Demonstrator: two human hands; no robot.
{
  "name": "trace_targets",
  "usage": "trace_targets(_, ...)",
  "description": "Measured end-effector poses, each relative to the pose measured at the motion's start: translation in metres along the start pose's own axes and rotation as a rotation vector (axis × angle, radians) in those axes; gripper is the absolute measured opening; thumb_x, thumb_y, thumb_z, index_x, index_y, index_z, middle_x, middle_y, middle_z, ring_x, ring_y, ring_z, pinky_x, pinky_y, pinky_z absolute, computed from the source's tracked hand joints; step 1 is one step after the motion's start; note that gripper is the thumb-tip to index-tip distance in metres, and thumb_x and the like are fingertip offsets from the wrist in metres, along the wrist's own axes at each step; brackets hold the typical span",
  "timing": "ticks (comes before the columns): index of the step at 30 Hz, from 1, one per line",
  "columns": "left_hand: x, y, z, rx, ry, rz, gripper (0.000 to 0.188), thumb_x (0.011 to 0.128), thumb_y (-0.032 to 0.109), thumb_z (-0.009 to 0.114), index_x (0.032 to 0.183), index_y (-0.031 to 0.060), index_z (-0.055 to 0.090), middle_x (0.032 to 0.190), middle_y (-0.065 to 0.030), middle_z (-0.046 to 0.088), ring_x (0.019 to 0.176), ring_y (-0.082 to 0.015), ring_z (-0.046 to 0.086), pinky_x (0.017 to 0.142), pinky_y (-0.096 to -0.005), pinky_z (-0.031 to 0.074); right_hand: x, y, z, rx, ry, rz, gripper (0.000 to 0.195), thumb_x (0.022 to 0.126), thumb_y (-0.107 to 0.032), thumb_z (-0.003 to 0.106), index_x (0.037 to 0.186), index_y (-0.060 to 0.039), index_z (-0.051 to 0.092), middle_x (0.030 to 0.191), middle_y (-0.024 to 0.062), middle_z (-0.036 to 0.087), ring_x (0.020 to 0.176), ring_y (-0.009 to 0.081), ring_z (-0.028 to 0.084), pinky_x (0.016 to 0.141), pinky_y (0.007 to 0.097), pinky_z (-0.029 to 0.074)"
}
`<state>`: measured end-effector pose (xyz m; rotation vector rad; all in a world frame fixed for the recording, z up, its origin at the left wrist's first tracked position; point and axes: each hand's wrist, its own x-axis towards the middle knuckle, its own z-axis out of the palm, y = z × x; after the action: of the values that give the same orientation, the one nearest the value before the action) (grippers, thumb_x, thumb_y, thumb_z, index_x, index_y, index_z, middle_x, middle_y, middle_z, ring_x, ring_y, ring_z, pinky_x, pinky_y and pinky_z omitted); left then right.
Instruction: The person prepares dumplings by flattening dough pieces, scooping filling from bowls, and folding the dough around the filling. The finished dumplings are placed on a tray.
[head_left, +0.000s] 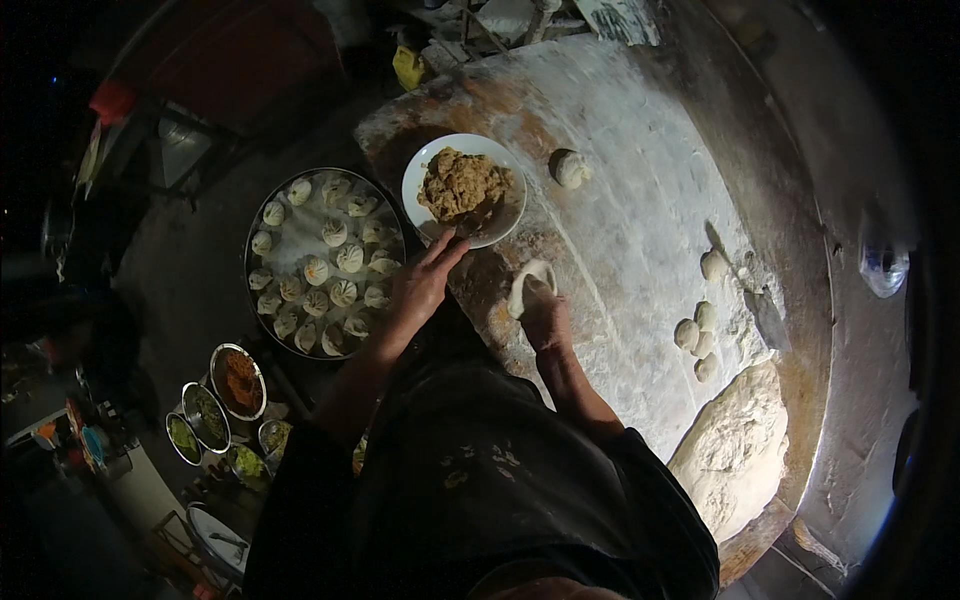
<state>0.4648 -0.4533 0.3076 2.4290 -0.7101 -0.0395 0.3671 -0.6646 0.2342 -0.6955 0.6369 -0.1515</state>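
My left hand (421, 289) reaches over the near rim of a white bowl (414, 176) of brown minced filling (463, 184). A dark utensil, apparently a spoon, (474, 220) lies in the filling by my fingertips; whether I grip it cannot be made out. Beside the bowl, my right hand (546, 319) holds a thin dough wrapper (534, 276), its pale edge curving up around my fingers. Left of my left hand is a round steamer tray (250, 296) with many pleated buns (349, 258), some hidden by my forearm.
On the floured worktable (630, 202) rest one dough lump (573, 169), several small dough balls (686, 334), a scraper (766, 319) and a large dough mass (735, 450). Bowls of orange filling (241, 381) and green fillings (206, 418) stand at lower left.
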Motion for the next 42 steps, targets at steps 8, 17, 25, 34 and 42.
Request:
trace_targets(8, 0.022, -0.037, -0.06, -0.222, 0.117, 0.122, 0.037, 0.096, 0.004, 0.058, 0.132, 0.0091, 0.06, 0.131, -0.0126, 0.062, 0.112, -0.0232, 0.065, 0.081, -0.03, 0.056, 0.057, 0.003, 0.048, -0.263, 0.145, -0.074, 0.015, 0.088, -0.012, 0.069, 0.095, 0.0008, 0.065, 0.085, 0.0076, 0.067, 0.072, 0.0168, 0.064, 0.065, 0.0328, 0.051)
trace_targets(17, 0.009, -0.035, -0.061, -0.277, -0.193, -0.146, 0.037, 0.102, 0.012, 0.051, 0.137, 0.0185, 0.057, 0.128, -0.0101, 0.064, 0.093, -0.0216, 0.071, 0.075, -0.0361, 0.056, 0.07, 0.019, 0.067, -0.155, 0.105, -0.226, 0.024, 0.095, -0.011, 0.062, 0.114, 0.002, 0.06, 0.102, 0.01, 0.067, 0.086, 0.0188, 0.064, 0.072, 0.0339, 0.052)
trace_targets(25, -0.016, -0.035, -0.024, -0.705, -0.116, -0.313, 0.036, 0.103, 0.013, 0.05, 0.138, 0.0154, 0.056, 0.104, -0.0117, 0.069, 0.075, -0.017, 0.067, 0.065, -0.0343, 0.054, 0.055, 0.015, 0.084, -0.127, 0.161, -0.278, 0.017, 0.098, -0.013, 0.059, 0.106, 0.0012, 0.063, 0.093, 0.0057, 0.066, 0.08, 0.0152, 0.063, 0.069, 0.0308, 0.053)
trace_targets(34, -0.051, 0.032, 0.017, -0.27, 0.188, 0.084, 0.042, 0.088, -0.004, 0.06, 0.129, 0.0051, 0.059, 0.124, -0.0191, 0.063, 0.109, -0.0313, 0.066, 0.084, -0.0369, 0.056, 0.023, -0.012, 0.119, 0.017, 0.132, -0.043, 0.036, 0.103, -0.028, 0.051, 0.126, -0.0004, 0.054, 0.113, 0.0058, 0.061, 0.096, 0.0149, 0.056, 0.081, 0.0293, 0.047)
trace_targets(42, -0.035, 0.015, -0.009, -0.441, 0.242, -0.179, 0.04, 0.09, -0.005, 0.059, 0.128, 0.0072, 0.062, 0.111, -0.0165, 0.069, 0.091, -0.0268, 0.07, 0.074, -0.0332, 0.056, 0.048, -0.005, 0.097, 0.23, 0.162, 0.075, 0.033, 0.106, -0.026, 0.042, 0.098, -0.0001, 0.061, 0.085, 0.0076, 0.063, 0.072, 0.0187, 0.055, 0.07, 0.0322, 0.048)
